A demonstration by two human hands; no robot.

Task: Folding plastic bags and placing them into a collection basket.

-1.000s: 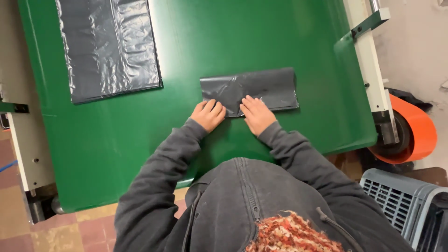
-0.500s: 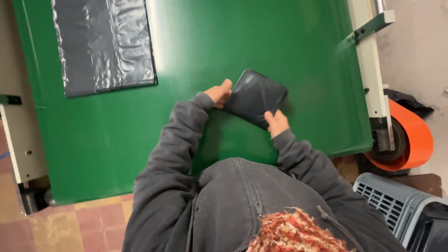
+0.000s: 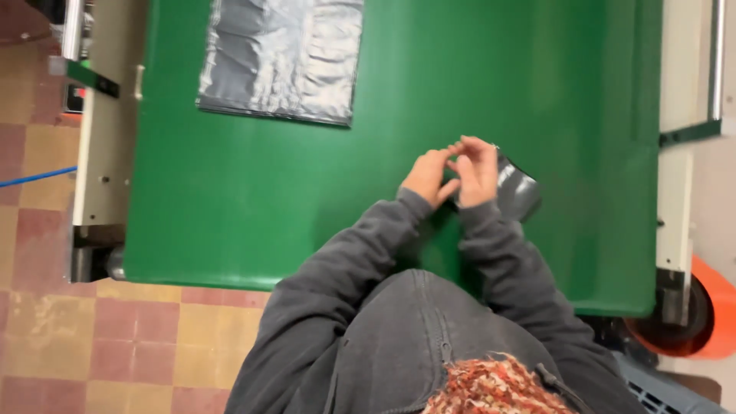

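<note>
A small folded black plastic bag [image 3: 515,190] is held just above the green table [image 3: 253,207]. My right hand [image 3: 477,170] grips its left edge, fingers curled over it. Close beside it, my left hand [image 3: 428,176] pinches the same edge, and the fingertips of both hands meet. Most of the bag's left part is hidden behind my right hand. Grey sleeves run down from both wrists toward the camera.
A flat grey-black plastic bag [image 3: 282,55] lies spread at the far left of the table. An orange roll [image 3: 701,314] sits at the lower right beside a white machine frame [image 3: 678,192]. Checkered floor tiles [image 3: 92,345] lie to the left.
The bag lay flat as a wide strip under both hands a second ago. It was then lifted and folded smaller, and now both hands hold it bunched together at the table's right.
</note>
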